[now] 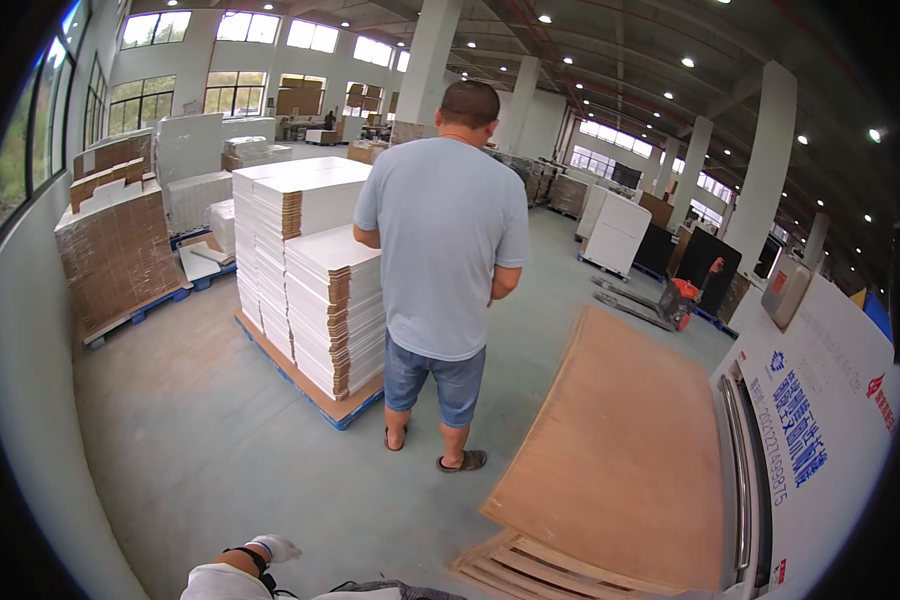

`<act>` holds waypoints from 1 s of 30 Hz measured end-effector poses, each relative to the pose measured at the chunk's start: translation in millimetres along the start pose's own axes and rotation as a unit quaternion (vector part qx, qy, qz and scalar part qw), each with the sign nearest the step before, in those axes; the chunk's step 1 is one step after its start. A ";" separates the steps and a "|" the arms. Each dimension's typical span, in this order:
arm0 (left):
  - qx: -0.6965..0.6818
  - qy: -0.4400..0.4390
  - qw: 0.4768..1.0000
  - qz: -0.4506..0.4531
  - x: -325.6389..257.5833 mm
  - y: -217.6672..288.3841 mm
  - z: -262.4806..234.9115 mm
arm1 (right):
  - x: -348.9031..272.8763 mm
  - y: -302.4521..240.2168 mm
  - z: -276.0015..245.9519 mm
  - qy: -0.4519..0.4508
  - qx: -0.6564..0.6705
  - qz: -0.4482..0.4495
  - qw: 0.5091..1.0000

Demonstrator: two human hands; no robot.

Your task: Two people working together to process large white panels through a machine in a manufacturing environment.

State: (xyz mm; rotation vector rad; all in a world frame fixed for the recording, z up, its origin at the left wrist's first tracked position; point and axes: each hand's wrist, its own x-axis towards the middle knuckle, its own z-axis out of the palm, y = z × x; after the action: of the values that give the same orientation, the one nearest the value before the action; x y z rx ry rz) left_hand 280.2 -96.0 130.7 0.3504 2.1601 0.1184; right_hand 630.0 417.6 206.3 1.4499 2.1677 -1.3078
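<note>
At the lower left, my left hand (276, 547) wears a white glove and has a dark band at its wrist. It hangs above the floor beside my body, touching nothing that I can see. Its fingers are small and blurred, so I cannot make out how they are held. My right hand is out of the picture. Ahead of me a person (440, 240) in a light blue T-shirt and denim shorts stands with their back to me. That person faces a tall stack of white cardboard sheets (260, 250) with brown edges; their hands are hidden.
The stack rests on a blue pallet (342, 418). To the right lies a large brown board (620, 440) over a slatted wooden pallet (550, 566), beside a white machine (820, 400). Farther back stands an orange pallet jack (678, 300). Wrapped cardboard (120, 255) stands at left.
</note>
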 end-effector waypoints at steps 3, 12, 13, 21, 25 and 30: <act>-0.055 -0.001 0.998 -0.033 -3.5 -11.7 11.9 | 6.7 -12.0 -0.8 -0.014 -0.018 -0.009 1.000; -0.134 0.049 0.988 -0.062 -30.6 -32.1 22.6 | 10.5 -26.9 -0.2 -0.033 -0.045 -0.018 0.998; -0.136 0.048 0.987 -0.077 -34.6 -33.6 19.9 | 9.5 -26.3 0.1 -0.034 -0.046 -0.016 0.998; -0.105 0.072 0.984 -0.123 -29.8 -68.4 24.6 | -14.4 7.0 8.4 -0.025 -0.027 0.018 0.999; -0.080 0.066 0.989 -0.105 -1.9 -58.0 27.4 | -41.1 61.4 19.2 -0.014 0.006 0.068 0.998; 0.102 0.081 0.982 0.135 42.4 -80.8 35.1 | -74.4 128.7 61.3 -0.034 0.043 0.118 0.992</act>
State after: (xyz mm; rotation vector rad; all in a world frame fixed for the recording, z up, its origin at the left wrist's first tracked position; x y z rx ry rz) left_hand 269.3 -162.4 59.7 0.7777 2.2807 0.0797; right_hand 756.0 338.5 145.4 1.6116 1.8536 -1.3564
